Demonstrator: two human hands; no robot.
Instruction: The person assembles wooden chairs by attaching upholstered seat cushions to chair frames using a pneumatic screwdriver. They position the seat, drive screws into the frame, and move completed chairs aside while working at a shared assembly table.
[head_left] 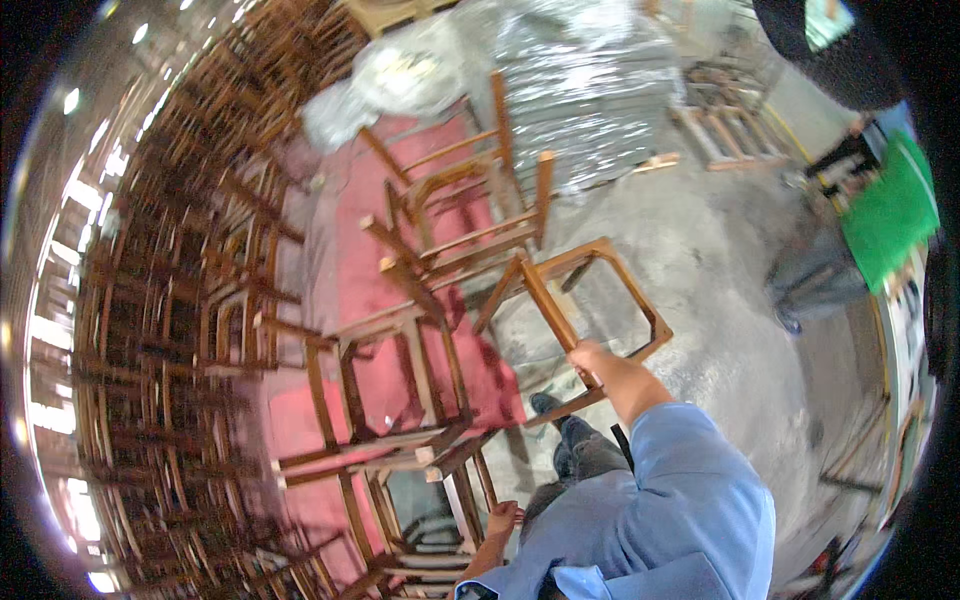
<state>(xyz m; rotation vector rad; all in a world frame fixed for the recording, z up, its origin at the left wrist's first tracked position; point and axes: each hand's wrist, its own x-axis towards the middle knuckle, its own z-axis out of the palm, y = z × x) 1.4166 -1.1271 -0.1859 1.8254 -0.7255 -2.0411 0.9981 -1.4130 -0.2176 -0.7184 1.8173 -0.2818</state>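
The right hand (592, 358) is closed tight around a rail of a bare wooden chair frame (590, 300), held tilted off the grey concrete floor (720, 300) in front of the person. The left hand (502, 520) hangs low beside another chair frame (420, 540); whether its grip holds that wood cannot be told. More unfinished chair frames (440, 220) stand just beyond on a red floor covering (370, 210). Tall stacks of chairs (170, 330) wall the left side. A pallet wrapped in shiny plastic (580, 90) stands behind, a green sheet (890, 215) at right.
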